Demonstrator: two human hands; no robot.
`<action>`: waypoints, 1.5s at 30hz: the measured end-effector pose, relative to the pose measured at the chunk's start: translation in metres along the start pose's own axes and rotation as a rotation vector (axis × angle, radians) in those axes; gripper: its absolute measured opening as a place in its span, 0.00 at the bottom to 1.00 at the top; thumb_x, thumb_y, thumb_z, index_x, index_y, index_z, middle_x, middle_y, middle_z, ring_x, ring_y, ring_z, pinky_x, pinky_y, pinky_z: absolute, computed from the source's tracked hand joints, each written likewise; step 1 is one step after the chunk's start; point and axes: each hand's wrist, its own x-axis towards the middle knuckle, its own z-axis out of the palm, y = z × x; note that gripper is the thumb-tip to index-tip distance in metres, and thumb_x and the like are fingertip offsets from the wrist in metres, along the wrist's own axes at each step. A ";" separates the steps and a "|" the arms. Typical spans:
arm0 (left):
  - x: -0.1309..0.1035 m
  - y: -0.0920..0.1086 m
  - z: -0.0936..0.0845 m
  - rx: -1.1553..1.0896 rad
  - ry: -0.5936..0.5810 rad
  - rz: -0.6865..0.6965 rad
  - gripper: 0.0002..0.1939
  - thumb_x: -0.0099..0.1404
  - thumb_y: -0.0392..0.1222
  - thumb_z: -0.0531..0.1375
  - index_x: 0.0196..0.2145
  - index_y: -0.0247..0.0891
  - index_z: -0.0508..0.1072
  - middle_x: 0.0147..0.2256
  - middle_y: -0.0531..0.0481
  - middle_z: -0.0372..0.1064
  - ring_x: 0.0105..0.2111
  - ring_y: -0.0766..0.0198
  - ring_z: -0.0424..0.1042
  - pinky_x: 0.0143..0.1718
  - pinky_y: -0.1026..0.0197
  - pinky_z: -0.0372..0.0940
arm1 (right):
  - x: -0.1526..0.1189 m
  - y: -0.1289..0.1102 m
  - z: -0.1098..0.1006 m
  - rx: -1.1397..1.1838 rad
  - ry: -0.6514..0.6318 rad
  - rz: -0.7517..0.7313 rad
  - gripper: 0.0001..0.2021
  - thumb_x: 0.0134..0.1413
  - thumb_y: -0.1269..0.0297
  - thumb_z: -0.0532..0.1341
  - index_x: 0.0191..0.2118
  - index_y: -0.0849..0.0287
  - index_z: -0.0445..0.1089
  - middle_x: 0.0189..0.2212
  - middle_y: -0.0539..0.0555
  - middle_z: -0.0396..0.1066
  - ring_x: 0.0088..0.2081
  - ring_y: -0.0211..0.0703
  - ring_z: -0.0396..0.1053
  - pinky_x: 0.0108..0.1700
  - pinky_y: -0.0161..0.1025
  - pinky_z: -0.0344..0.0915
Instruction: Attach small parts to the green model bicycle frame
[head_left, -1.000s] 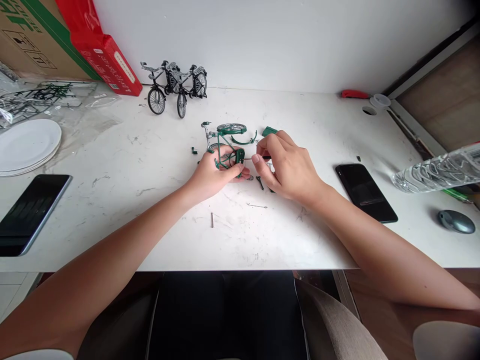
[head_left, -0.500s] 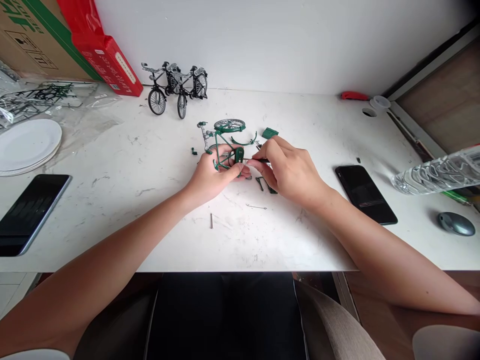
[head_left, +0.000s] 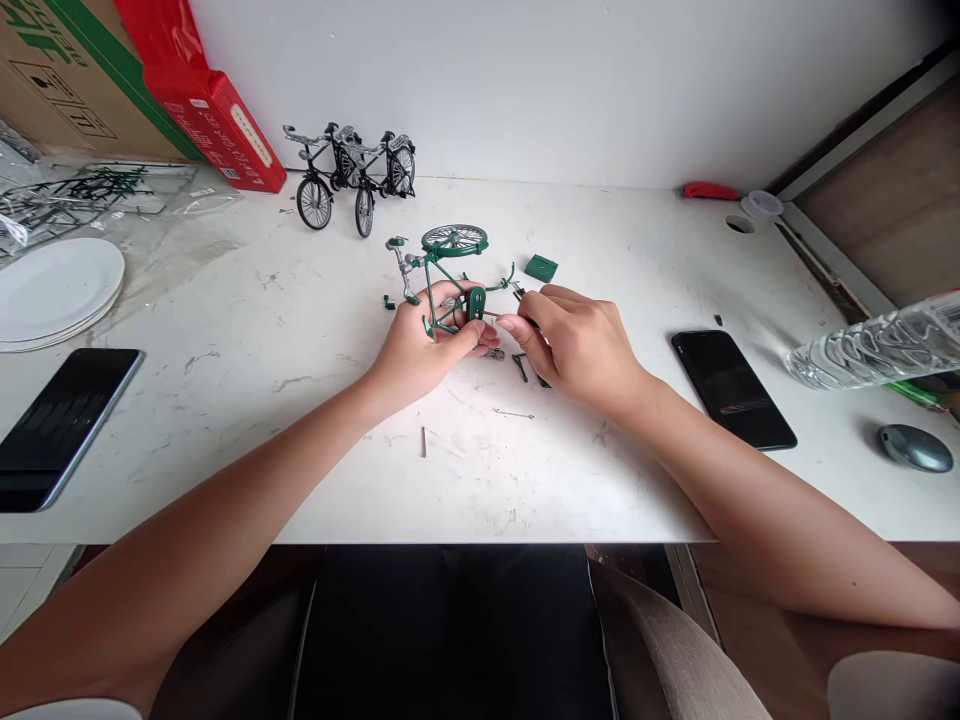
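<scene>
One green model bicycle (head_left: pixel 444 270) sits at the middle of the desk (head_left: pixel 225 330), tilted, with one wheel raised toward the wall; the left hand (head_left: pixel 424 345) is closed around its frame from below, thumb and fingers pinching the lower part. The right hand (head_left: pixel 574 340) is just beside it, fingers drawn narrow around a thin dark tool (head_left: pixel 525 318) whose tip points at the bicycle's crank area. Two finished black and silver model bicycles (head_left: pixel 349 170) stand upright side by side near the wall. Two dark phones lie flat, one phone (head_left: pixel 56 425) at the left edge and the other phone (head_left: pixel 731 385) to the right of the hands. Loose small parts are scattered by the hands: a green flat piece (head_left: pixel 540 267), a short pin (head_left: pixel 423 441) and a thin wire (head_left: pixel 514 412). One stack of white plates (head_left: pixel 52 290) rests at the far left, one clear water bottle (head_left: pixel 874 345) lies on its side at the right, with one grey mouse (head_left: pixel 915 447) near it. The desk is white with faint marbling and scuffs, set against a plain white wall, with a red box (head_left: pixel 202 95) and a cardboard carton (head_left: pixel 52 70) leaning in the left corner.
</scene>
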 end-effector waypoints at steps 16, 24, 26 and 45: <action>0.005 -0.010 -0.006 0.068 0.053 0.115 0.20 0.70 0.33 0.68 0.58 0.40 0.74 0.42 0.48 0.83 0.44 0.58 0.87 0.52 0.55 0.83 | 0.002 0.011 0.006 0.162 -0.141 0.018 0.21 0.84 0.50 0.47 0.39 0.54 0.66 0.32 0.56 0.72 0.39 0.49 0.67 0.34 0.42 0.56; 0.003 -0.010 -0.004 0.100 0.043 0.120 0.20 0.70 0.35 0.68 0.58 0.40 0.74 0.44 0.47 0.83 0.44 0.58 0.88 0.53 0.55 0.82 | 0.001 0.007 0.011 0.362 -0.146 0.151 0.32 0.83 0.39 0.45 0.32 0.54 0.67 0.28 0.53 0.69 0.32 0.44 0.66 0.39 0.44 0.61; 0.002 -0.008 -0.004 0.111 0.035 0.126 0.20 0.71 0.35 0.68 0.58 0.39 0.74 0.43 0.47 0.83 0.44 0.57 0.88 0.52 0.55 0.82 | 0.000 0.004 0.011 0.406 -0.163 0.185 0.35 0.83 0.38 0.44 0.29 0.55 0.67 0.27 0.54 0.71 0.30 0.42 0.66 0.38 0.44 0.60; 0.006 -0.012 -0.009 0.171 0.021 0.150 0.16 0.70 0.36 0.68 0.55 0.37 0.77 0.48 0.42 0.84 0.49 0.54 0.87 0.55 0.54 0.82 | -0.002 0.005 0.011 0.207 -0.104 0.032 0.21 0.83 0.52 0.50 0.44 0.56 0.75 0.37 0.58 0.77 0.41 0.48 0.71 0.37 0.42 0.59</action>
